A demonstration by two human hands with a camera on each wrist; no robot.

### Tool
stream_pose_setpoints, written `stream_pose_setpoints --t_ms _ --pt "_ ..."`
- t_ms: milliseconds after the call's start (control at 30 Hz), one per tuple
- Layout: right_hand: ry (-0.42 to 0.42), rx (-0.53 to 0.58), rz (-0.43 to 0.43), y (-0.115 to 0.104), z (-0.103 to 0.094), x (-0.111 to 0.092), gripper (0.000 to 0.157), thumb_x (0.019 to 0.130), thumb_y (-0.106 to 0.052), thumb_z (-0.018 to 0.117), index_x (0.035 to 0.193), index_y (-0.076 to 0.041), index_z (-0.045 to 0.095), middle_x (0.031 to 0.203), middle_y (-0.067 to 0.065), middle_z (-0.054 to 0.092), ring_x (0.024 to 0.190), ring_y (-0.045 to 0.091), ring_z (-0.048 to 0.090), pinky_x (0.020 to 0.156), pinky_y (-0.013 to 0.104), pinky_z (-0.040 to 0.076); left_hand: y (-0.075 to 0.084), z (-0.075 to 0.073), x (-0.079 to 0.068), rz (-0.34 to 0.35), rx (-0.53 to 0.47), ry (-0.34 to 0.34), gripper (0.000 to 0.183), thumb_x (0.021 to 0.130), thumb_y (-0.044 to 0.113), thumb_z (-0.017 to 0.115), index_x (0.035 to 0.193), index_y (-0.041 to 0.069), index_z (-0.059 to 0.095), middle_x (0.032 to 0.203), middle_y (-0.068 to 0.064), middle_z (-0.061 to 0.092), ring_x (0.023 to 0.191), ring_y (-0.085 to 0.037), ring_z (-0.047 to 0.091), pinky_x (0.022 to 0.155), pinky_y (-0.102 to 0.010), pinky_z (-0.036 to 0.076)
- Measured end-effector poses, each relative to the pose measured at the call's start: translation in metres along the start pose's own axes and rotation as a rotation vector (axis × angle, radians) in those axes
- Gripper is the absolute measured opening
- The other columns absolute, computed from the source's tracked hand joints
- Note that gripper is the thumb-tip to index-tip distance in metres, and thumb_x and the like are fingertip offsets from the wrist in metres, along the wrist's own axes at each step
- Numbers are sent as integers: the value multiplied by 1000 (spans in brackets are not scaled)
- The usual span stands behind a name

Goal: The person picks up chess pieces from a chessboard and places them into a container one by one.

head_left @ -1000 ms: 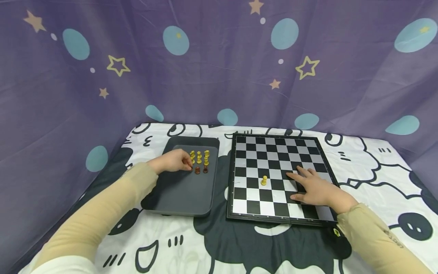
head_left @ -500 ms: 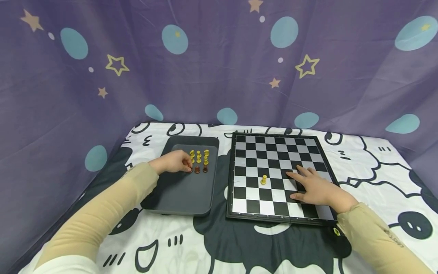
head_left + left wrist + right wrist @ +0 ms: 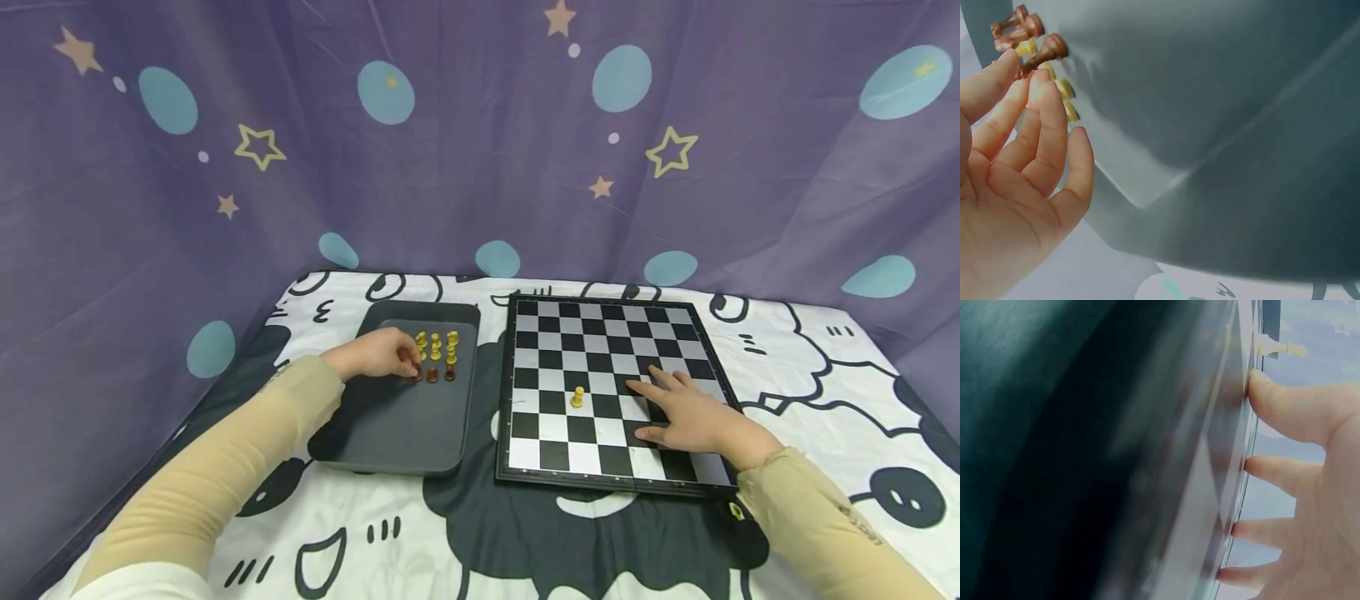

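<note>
My left hand (image 3: 381, 353) reaches over the dark grey tray (image 3: 390, 425), thumb and fingertips pinching the top of a brown chess piece (image 3: 1049, 52). Two more brown chess pieces (image 3: 432, 375) stand to its right in the same row. Behind them are several yellow chess pieces (image 3: 436, 346). My right hand (image 3: 693, 417) is spread with its fingertips resting on the chessboard (image 3: 553, 427), towards the near right. One yellow chess piece (image 3: 577, 397) stands upright on the board, left of that hand; the right wrist view shows it (image 3: 1282, 347) beyond the thumb.
Tray and board lie side by side on a cloth (image 3: 360, 517) with cartoon drawings, with a narrow gap between them. A purple curtain (image 3: 480, 167) with stars and blue ovals hangs behind the table and on the left.
The left hand has shifted very slightly left, and more of the brown chess piece shows beneath its fingertips. My right hand stays in place on the board.
</note>
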State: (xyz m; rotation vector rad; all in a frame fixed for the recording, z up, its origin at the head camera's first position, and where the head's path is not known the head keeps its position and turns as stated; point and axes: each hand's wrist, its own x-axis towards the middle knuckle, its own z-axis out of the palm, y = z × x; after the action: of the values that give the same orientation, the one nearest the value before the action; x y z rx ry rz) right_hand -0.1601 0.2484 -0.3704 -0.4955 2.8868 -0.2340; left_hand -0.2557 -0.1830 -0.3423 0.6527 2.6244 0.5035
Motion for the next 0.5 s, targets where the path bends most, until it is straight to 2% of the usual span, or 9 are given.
stream_pose_setpoints --t_ms 267,500 --pt "4 5 -9 0 2 0 73 80 -47 70 140 -12 46 145 33 29 127 63 25 88 74 32 -3 -4 -1 8 -11 31 23 87 11 67 105 -3 67 94 -12 67 85 -20 61 74 -34 50" --pt "-6 2 -4 0 1 1 73 81 -48 69 140 -12 45 146 33 28 128 63 24 88 75 32 6 -12 -3 32 -41 67 26 89 13 65 110 -3 66 99 -13 67 90 -23 62 77 -37 51"
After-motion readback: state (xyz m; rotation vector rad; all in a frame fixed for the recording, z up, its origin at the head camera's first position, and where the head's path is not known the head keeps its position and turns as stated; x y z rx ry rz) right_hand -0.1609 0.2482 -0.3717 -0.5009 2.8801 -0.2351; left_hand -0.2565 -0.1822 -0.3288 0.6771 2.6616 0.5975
